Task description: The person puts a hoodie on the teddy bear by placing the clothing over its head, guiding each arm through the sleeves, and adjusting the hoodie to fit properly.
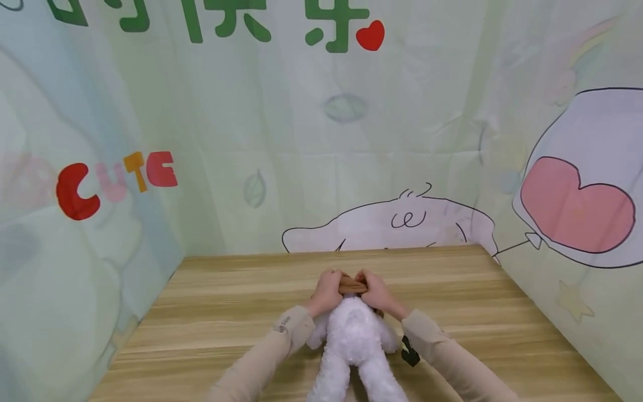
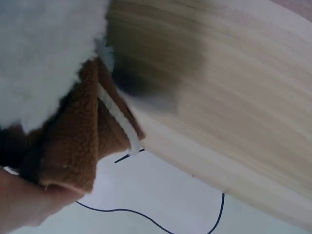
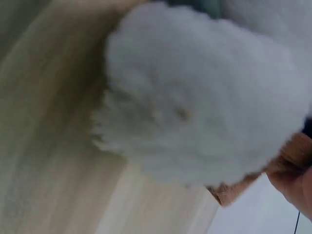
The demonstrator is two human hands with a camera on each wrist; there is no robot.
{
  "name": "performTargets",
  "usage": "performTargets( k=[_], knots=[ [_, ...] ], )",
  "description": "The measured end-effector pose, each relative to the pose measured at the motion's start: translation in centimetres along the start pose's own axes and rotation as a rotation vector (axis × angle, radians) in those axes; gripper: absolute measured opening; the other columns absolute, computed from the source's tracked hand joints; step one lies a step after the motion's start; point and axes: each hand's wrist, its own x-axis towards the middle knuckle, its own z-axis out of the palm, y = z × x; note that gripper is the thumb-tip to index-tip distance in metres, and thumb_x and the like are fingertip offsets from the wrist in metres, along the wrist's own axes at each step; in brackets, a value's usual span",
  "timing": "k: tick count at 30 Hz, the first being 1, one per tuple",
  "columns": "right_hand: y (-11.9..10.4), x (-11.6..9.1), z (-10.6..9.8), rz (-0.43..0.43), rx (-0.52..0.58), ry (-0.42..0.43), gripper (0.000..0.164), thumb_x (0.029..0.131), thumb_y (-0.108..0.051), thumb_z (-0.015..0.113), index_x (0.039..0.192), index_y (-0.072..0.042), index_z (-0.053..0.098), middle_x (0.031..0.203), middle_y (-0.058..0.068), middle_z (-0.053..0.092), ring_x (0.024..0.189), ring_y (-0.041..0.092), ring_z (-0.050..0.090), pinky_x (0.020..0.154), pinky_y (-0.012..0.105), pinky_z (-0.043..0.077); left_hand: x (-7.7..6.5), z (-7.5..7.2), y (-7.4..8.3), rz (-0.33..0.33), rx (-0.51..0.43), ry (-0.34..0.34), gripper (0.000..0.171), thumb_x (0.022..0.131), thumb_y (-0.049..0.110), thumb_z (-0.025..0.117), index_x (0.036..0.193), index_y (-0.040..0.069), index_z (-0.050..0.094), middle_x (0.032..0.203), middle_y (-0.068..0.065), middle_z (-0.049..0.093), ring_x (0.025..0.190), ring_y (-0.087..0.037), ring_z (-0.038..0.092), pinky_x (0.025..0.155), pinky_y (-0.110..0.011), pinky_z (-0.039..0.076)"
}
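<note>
A white fluffy plush toy (image 1: 354, 335) is on the table, its legs toward me and its arms out to the sides. At its top end a brown fleecy cloth piece (image 1: 353, 286) is held between my two hands. My left hand (image 1: 327, 293) pinches the cloth's left side, while my right hand (image 1: 378, 293) grips its right side. In the left wrist view the brown cloth (image 2: 73, 146) shows a folded edge with a white trim (image 2: 117, 117). White fur (image 3: 195, 97) fills much of the right wrist view and hides most of the cloth. The toy's head cannot be made out.
A small dark green item (image 1: 409, 352) lies beside the toy's right side, near my right sleeve. The wood-grain table (image 1: 226, 290) ends at a printed cloth backdrop (image 1: 251, 139) behind and on both sides.
</note>
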Motion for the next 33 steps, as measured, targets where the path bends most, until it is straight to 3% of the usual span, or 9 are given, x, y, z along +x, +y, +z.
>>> performTargets(
  k=[5, 10, 14, 18, 22, 26, 29, 32, 33],
  knots=[
    [0.0, -0.3, 0.9, -0.064, -0.01, 0.154, 0.029, 0.06, 0.013, 0.046, 0.084, -0.003, 0.043, 0.069, 0.004, 0.046, 0.06, 0.015, 0.042, 0.054, 0.019, 0.036, 0.0, 1.4, 0.0, 0.056, 0.007, 0.158, 0.031, 0.069, -0.012, 0.052, 0.096, 0.001, 0.062, 0.083, -0.014, 0.065, 0.073, -0.026, 0.062, 0.064, -0.031, 0.05],
    [-0.5, -0.4, 1.0, -0.117, -0.175, 0.262, 0.022, 0.07, 0.006, 0.053, 0.077, -0.01, 0.041, 0.062, -0.001, 0.041, 0.054, 0.011, 0.039, 0.048, 0.018, 0.032, -0.2, 2.0, 0.5, -0.011, 0.026, 0.24, 0.014, 0.074, -0.006, 0.055, 0.085, 0.003, 0.056, 0.068, -0.012, 0.06, 0.059, -0.025, 0.058, 0.049, -0.028, 0.043],
    [-0.7, -0.5, 0.9, -0.128, -0.433, 0.293, 0.015, 0.076, -0.008, 0.059, 0.078, -0.015, 0.045, 0.055, -0.003, 0.044, 0.043, 0.007, 0.036, 0.039, 0.018, 0.028, -0.2, 1.8, 0.6, -0.042, 0.055, 0.203, 0.023, 0.073, -0.005, 0.056, 0.095, 0.001, 0.051, 0.075, -0.012, 0.056, 0.059, -0.024, 0.056, 0.048, -0.027, 0.041],
    [-0.5, -0.3, 0.3, -0.169, -0.505, 0.253, 0.022, 0.073, -0.009, 0.063, 0.093, -0.01, 0.054, 0.064, 0.003, 0.056, 0.048, 0.012, 0.047, 0.043, 0.023, 0.038, -0.2, 0.8, 0.1, -0.044, 0.006, 0.068, 0.045, 0.068, -0.008, 0.055, 0.112, -0.002, 0.051, 0.107, -0.019, 0.046, 0.089, -0.033, 0.047, 0.067, -0.035, 0.042],
    [-0.2, 0.1, -0.6, -0.207, -0.367, 0.122, 0.033, 0.074, -0.008, 0.064, 0.106, -0.005, 0.058, 0.092, 0.015, 0.059, 0.079, 0.026, 0.056, 0.068, 0.037, 0.047, -0.3, -0.5, -0.7, -0.092, -0.154, -0.066, 0.043, 0.066, -0.013, 0.05, 0.108, -0.004, 0.049, 0.108, -0.024, 0.048, 0.091, -0.034, 0.044, 0.07, -0.038, 0.038],
    [0.4, 0.6, -1.1, -0.046, -0.063, -0.151, 0.052, 0.081, -0.011, 0.057, 0.13, -0.005, 0.04, 0.118, 0.023, 0.052, 0.087, 0.027, 0.055, 0.075, 0.04, 0.045, -0.2, -0.6, -0.8, -0.101, -0.246, -0.077, 0.035, 0.062, -0.016, 0.049, 0.093, -0.001, 0.043, 0.078, -0.011, 0.05, 0.067, -0.018, 0.042, 0.058, -0.024, 0.034],
    [0.6, 0.6, -1.2, 0.173, 0.131, -0.268, 0.066, 0.079, -0.003, 0.053, 0.138, -0.008, 0.025, 0.12, 0.025, 0.05, 0.075, 0.019, 0.054, 0.066, 0.031, 0.045, 0.4, 0.0, -0.8, -0.138, -0.202, -0.059, 0.046, 0.058, -0.014, 0.054, 0.099, 0.001, 0.042, 0.077, -0.012, 0.051, 0.069, -0.021, 0.044, 0.06, -0.029, 0.034],
    [0.3, 0.7, -1.0, 0.293, 0.177, -0.238, 0.067, 0.07, 0.005, 0.056, 0.133, -0.004, 0.032, 0.113, 0.022, 0.055, 0.075, 0.017, 0.053, 0.062, 0.026, 0.043, 1.5, 1.6, -2.4, -0.177, -0.111, -0.077, 0.063, 0.057, -0.008, 0.057, 0.117, -0.001, 0.037, 0.091, -0.022, 0.057, 0.082, -0.032, 0.051, 0.07, -0.039, 0.039],
    [0.1, 0.7, -0.9, 0.315, 0.17, -0.221, 0.066, 0.067, 0.007, 0.056, 0.129, -0.001, 0.035, 0.109, 0.021, 0.056, 0.076, 0.019, 0.053, 0.062, 0.027, 0.044, 2.2, 3.2, -4.1, -0.161, -0.079, -0.075, 0.063, 0.058, -0.003, 0.058, 0.117, -0.001, 0.036, 0.09, -0.023, 0.057, 0.081, -0.033, 0.052, 0.069, -0.041, 0.039]
  ],
)
